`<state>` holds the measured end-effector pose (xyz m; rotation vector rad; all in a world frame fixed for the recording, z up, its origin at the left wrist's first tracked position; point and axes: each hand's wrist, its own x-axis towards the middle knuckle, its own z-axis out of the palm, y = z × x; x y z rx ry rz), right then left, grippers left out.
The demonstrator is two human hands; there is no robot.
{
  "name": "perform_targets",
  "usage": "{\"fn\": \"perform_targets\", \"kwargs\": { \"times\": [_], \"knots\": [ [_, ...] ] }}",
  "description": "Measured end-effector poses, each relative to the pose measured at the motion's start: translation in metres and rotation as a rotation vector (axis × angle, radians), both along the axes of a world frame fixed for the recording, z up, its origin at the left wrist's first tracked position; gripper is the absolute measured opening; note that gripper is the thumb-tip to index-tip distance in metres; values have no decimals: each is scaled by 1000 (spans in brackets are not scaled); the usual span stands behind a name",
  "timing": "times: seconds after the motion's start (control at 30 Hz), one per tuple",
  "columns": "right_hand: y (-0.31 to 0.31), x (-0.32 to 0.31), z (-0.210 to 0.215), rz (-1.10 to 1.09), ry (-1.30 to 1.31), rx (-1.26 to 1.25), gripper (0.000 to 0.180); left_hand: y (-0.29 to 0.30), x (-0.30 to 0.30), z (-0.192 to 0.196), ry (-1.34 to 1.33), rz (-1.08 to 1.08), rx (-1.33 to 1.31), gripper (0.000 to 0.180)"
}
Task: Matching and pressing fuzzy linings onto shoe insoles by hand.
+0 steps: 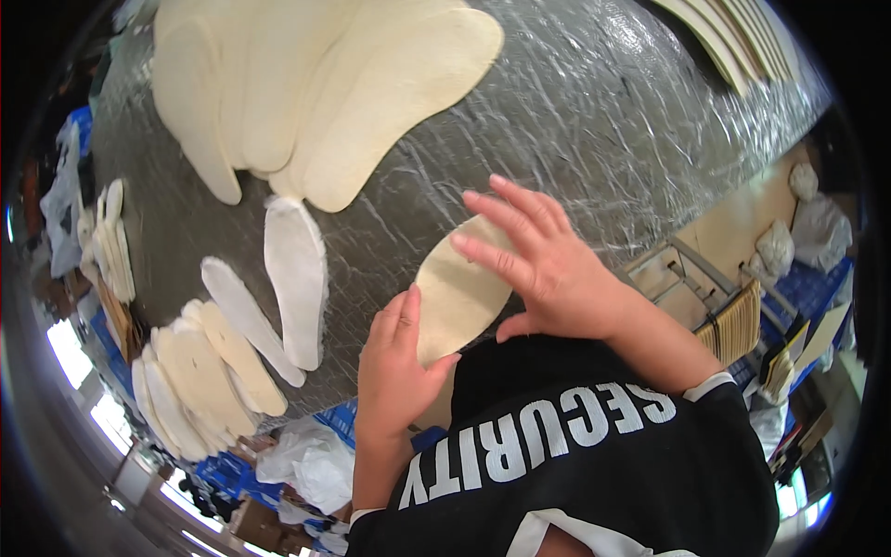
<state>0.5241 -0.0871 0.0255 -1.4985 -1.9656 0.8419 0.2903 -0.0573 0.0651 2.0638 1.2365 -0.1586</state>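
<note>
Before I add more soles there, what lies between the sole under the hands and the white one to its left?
Only bare wrapped table lies between the held sole and the white sole, in the head view.
</note>
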Motion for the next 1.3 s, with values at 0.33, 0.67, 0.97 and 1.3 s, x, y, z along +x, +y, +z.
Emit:
{"fn": "perform_targets", "kwargs": {
  "times": [0.33, 0.67, 0.97, 1.3],
  "knots": [
    [10, -27, -12, 254, -133, -70, 111, 1, -28, 13, -204, 190, -122, 93],
    [8, -28, -6, 174, -215, -91, 104, -14, -104, 2, -292, 624, -323, 35],
    [14, -38, 3, 182, -333, -52, 91, -28, -106, -26, -470, 828, -296, 27],
    [45, -142, -3, 378, 185, -214, 32, -39, -103, -11, -535, 843, -171, 27]
  ]
}}
